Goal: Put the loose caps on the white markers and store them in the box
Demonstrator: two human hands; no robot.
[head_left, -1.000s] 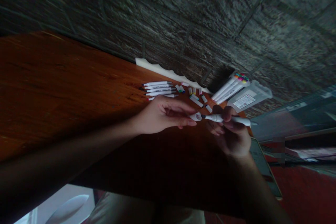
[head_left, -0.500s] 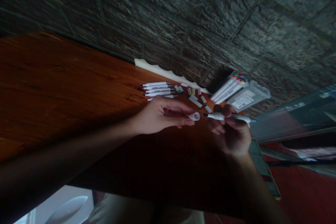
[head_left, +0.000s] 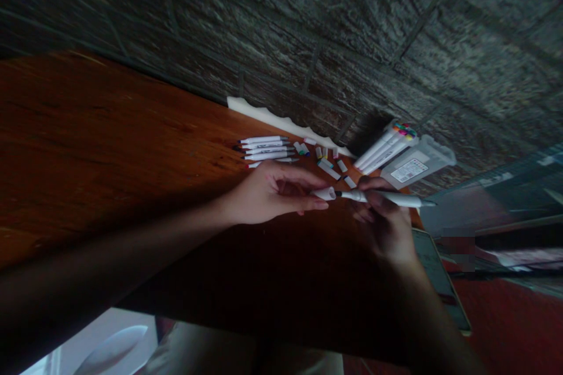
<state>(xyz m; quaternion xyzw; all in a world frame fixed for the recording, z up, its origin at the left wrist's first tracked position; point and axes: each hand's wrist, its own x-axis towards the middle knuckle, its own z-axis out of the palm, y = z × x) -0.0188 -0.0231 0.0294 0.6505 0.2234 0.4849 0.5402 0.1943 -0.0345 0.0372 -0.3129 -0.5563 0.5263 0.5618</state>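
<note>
A: State the grip and the clearance at the table edges.

B: The left hand (head_left: 264, 193) pinched a white marker cap (head_left: 324, 193) between thumb and fingers, its open mouth facing right; the right hand (head_left: 391, 217) grasped a white dual-tip marker (head_left: 400, 197) around its barrel, the dark nib at the cap mouth; contact between them could not be determined. Both hands worked above the near part of the table (head_left: 109, 129); the long stretch of wood to the left gave lateral room, while the wall (head_left: 264, 23) bounded the far edge.

A: Specify the surface and the room.

B: Uncapped markers (head_left: 265, 152) lay side by side just beyond the left hand; loose caps (head_left: 328, 171) were scattered to their right; a case of markers (head_left: 382, 149) and a translucent box (head_left: 417, 164) with a printed label stood near the wall; a flat-screened device (head_left: 440, 275) lay at the right edge, above a red floor (head_left: 514, 316).

A: List materials and shapes.

B: Wall, rough grey stone blocks with recessed joints; table, reddish-brown grained wood; strip (head_left: 272, 118) along the wall, white with a scalloped edge; barrels, smooth and slender; caps, short and tubular, several with coloured ends.
</note>
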